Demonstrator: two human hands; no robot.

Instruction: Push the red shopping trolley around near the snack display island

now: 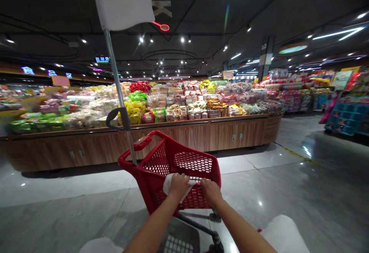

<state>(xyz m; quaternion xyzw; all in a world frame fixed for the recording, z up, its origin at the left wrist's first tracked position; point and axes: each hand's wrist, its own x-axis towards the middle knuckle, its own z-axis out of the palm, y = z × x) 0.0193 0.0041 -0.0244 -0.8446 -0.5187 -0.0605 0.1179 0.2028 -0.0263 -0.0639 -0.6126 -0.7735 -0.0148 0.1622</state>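
A red shopping cart [190,149] with perforated plastic sides stands in front of me, turned sideways. Fingers bent over its near rim, my left hand [178,187] is closed on a white cloth [168,183] that bunches out on both sides of it and lies against the cart. Just to the right, my right hand [211,192] is closed around the same rim. A metal pole [114,68] with a dark grey loop handle [118,119] rises from the cart's left end, carrying a white flag [125,7] at its top.
Behind the cart runs a long wood-panelled display counter [190,135] heaped with bagged snacks [175,111]. Shiny grey floor tiles [288,203] extend to the right, towards more stocked shelves [302,91]. A blue rack [347,116] stands at the far right.
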